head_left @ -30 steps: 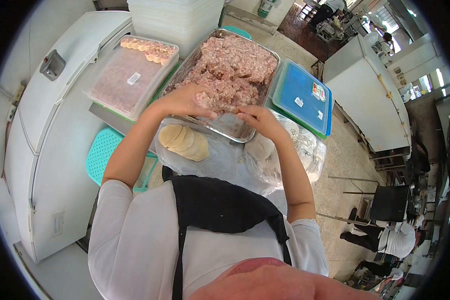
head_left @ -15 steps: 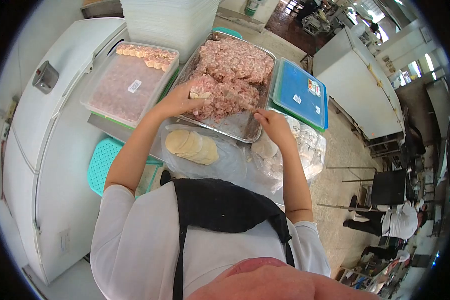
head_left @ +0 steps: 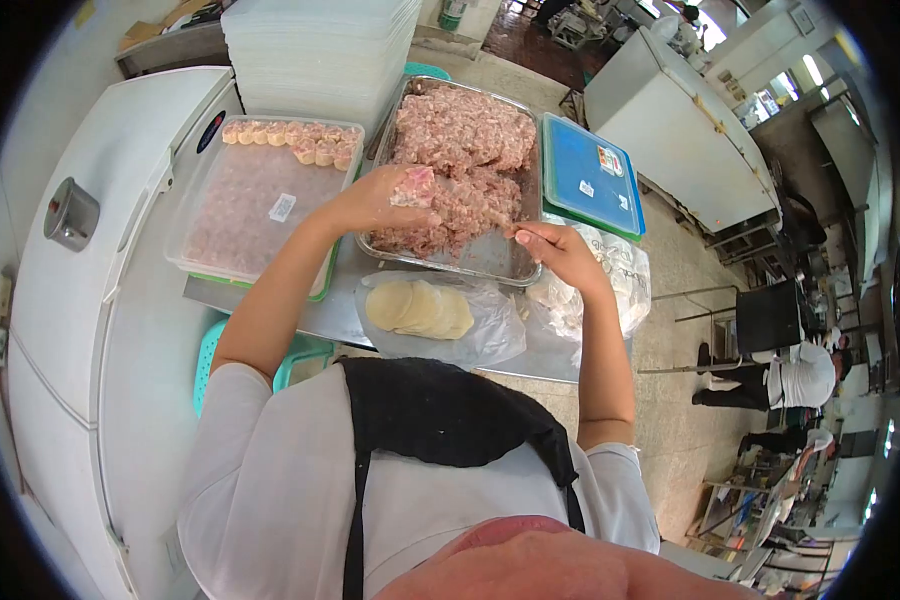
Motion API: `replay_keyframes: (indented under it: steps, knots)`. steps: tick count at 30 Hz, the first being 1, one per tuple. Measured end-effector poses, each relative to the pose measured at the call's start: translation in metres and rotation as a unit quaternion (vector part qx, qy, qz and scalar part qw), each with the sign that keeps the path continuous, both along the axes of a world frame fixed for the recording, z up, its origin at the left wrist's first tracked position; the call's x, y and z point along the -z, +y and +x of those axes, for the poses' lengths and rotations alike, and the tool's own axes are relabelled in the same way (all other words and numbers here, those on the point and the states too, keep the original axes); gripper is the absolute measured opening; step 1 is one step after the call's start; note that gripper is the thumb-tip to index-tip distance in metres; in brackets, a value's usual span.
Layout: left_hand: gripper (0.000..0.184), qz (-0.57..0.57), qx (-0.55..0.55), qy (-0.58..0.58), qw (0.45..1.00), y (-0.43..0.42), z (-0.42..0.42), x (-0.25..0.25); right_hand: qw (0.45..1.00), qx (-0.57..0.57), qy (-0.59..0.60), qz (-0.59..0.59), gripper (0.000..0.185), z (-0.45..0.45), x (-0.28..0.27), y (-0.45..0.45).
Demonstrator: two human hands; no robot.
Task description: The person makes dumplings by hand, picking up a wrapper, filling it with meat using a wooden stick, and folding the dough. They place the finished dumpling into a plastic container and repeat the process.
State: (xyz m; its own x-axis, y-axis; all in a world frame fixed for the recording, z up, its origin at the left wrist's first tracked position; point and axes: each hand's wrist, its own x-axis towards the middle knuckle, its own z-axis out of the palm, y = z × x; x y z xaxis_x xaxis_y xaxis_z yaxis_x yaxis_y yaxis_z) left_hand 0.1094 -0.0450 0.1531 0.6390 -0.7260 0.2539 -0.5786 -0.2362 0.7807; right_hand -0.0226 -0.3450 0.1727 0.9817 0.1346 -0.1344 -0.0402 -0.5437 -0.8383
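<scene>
My left hand (head_left: 375, 203) is curled around a dumpling (head_left: 413, 187), a wrapper with pink meat filling showing on top. It hovers over the left side of a metal tray (head_left: 515, 262) heaped with minced meat (head_left: 460, 135). At the tray's front right corner, my right hand (head_left: 562, 252) is closed in a pinch on a thin tool, its far end pointing into the meat and too indistinct to name. A stack of round pale wrappers (head_left: 418, 308) lies on a plastic sheet in front of the tray.
Left of the tray, a plastic container (head_left: 255, 195) has rows of filled dumplings along its far edge. A blue lid (head_left: 590, 175) and plastic-wrapped packs (head_left: 610, 270) are on the right. Stacked white containers (head_left: 315, 60) stand behind; a white freezer (head_left: 155, 300) is at left.
In my left hand, pink filling now covers the wrapper where its pale edge showed before. The right hand stays near the tray's corner with the tool. The whole view has shifted slightly.
</scene>
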Motion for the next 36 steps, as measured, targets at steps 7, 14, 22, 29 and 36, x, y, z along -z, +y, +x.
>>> replay_keyframes:
  steps: [7,14,22,29,36]
  knots:
    - [0.035,-0.033,0.186,0.007,0.982,-0.003,0.021,-0.005,0.996,0.01,-0.088,-0.024,0.029,-0.013,0.026,0.067]
    - [0.029,-0.025,0.032,-0.042,0.998,-0.023,0.047,0.05,0.93,0.105,-0.231,-0.266,0.023,-0.008,0.018,0.047]
    - [0.041,0.045,-0.026,0.016,0.999,-0.03,0.039,0.057,0.922,0.076,-0.112,-0.362,0.027,0.009,0.106,0.015]
    - [0.041,-0.113,-0.02,-0.074,0.991,-0.022,-0.001,0.003,0.981,0.102,-0.119,-0.11,0.031,-0.025,0.022,0.003]
    - [0.045,0.078,0.023,-0.115,0.99,-0.025,-0.004,-0.009,0.989,-0.022,-0.134,-0.055,0.031,-0.008,0.02,0.02]
